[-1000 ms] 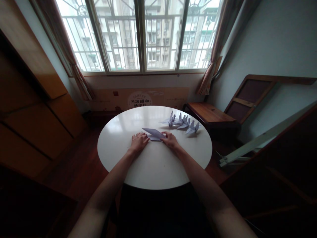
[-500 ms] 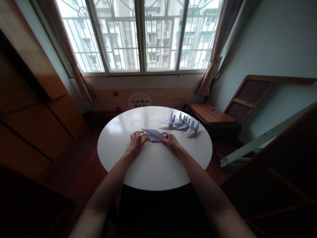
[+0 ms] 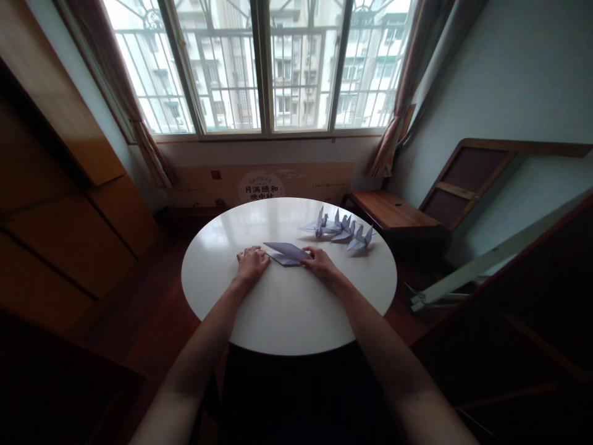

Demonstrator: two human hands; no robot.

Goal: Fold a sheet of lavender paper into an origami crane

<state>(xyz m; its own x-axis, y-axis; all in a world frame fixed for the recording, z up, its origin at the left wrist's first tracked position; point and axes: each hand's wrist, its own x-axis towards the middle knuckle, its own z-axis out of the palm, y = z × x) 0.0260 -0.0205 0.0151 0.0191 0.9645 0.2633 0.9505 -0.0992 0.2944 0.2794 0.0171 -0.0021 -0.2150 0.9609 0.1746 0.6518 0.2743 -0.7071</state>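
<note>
A grey-purple sheet of origami paper (image 3: 288,252), folded into a long pointed shape, lies near the middle of the white round table (image 3: 291,315). Its layers gape toward the left, where two tips stand apart. My right hand (image 3: 319,262) pinches the folded paper at its right end. By the left tips rests my left hand (image 3: 252,264), palm down on the tabletop with fingers loosely bent and apart; whether a fingertip touches the lower tip is hard to tell. Several folded paper cranes (image 3: 343,228) of the same colour stand in a cluster at the table's back right.
Beyond the table, a wooden bench (image 3: 393,210) stands at the right under the window (image 3: 266,74). A printed cardboard panel (image 3: 319,179) leans below the sill. Wooden cabinets (image 3: 46,259) line the left side, and a dark wooden piece (image 3: 523,321) fills the lower right.
My left hand has slid a little to the left, off the folded paper's left end. The paper's layers now show a wider gap there. My right hand keeps its pinch in place.
</note>
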